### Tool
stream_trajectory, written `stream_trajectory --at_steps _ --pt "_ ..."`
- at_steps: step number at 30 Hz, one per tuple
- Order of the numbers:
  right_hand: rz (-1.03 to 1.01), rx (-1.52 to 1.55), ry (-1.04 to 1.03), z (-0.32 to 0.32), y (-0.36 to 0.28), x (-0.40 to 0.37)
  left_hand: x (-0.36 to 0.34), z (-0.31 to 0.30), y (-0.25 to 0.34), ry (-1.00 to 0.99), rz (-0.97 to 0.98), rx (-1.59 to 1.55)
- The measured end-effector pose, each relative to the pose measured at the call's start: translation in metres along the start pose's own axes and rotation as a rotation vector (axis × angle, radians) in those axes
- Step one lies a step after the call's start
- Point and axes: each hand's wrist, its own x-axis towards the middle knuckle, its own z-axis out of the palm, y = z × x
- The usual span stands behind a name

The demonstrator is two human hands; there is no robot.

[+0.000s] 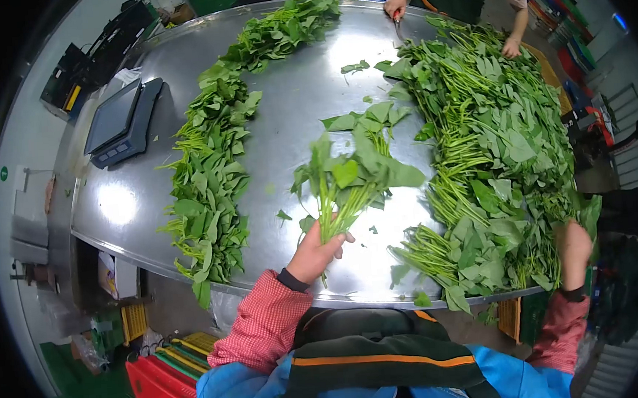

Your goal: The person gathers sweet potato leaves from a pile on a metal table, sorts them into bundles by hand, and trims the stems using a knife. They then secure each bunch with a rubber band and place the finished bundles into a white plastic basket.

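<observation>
My left hand point(314, 254) is wrapped round the stems of a bunch of leafy greens point(347, 182), held upright over the metal table with its leaves fanning away from me. At the near right edge of a big heap of the same greens point(508, 149), my right hand point(574, 246) is in among the leaves. Its fingers are hidden and a little blurred. A few loose sprigs point(379, 113) lie just beyond the held bunch. Left of my left hand runs a long row of greens point(210, 170), its bundles laid side by side.
On the metal table point(288, 75) a digital scale point(123, 122) stands at the left. Across from me, a co-worker's hand point(396, 6) holds a red-handled cutting tool; their other hand point(511, 47) touches the heap. Red crates point(158, 388) stand below, at my left.
</observation>
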Motion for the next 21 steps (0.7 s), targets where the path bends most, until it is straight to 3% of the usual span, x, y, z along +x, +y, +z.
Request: stream_trajectory --at_steps 1,3,5,7,8,10,11,14,15,18,20,21 --pt "-0.34 0.276 0.249 -0.038 -0.059 -0.049 0.0 -0.005 0.001 -0.011 0.002 0.064" --pt "-0.911 0.745 0.214 -0.079 -0.153 -0.099 -0.001 -0.006 0.011 -0.072 -0.059 0.286" --pt "-1.267 0.79 0.135 -0.139 -0.224 -0.145 -0.008 -0.003 0.032 -0.138 -0.117 0.436" --pt "-1.564 0.68 0.128 -0.169 -0.275 -0.174 -0.012 -0.013 0.03 -0.333 -0.098 0.459" --pt "-1.64 0.652 0.146 -0.17 -0.295 -0.181 -0.013 -0.021 0.028 -0.417 -0.071 0.548" --pt "-1.688 0.582 0.226 -0.169 -0.325 -0.183 -0.038 -0.032 0.06 -0.383 -0.135 0.425" --pt "-1.716 0.528 0.172 -0.16 -0.34 -0.181 -0.049 -0.04 0.071 -0.369 -0.16 0.361" --pt "-1.785 0.435 0.079 -0.15 -0.374 -0.174 -0.081 -0.082 0.067 -0.153 0.005 0.531" --pt "-1.806 0.463 0.088 -0.158 -0.383 -0.175 -0.093 -0.098 0.06 -0.1 -0.072 0.491" --pt "-1.835 0.518 0.12 -0.183 -0.421 -0.172 -0.126 -0.119 0.038 0.163 0.024 -0.04" --pt "-1.799 0.496 0.21 -0.212 -0.454 -0.17 -0.143 -0.145 0.012 0.368 -0.009 0.162" --pt "-1.719 0.57 0.226 -0.224 -0.474 -0.169 -0.153 -0.154 -0.002 0.435 -0.042 0.048"
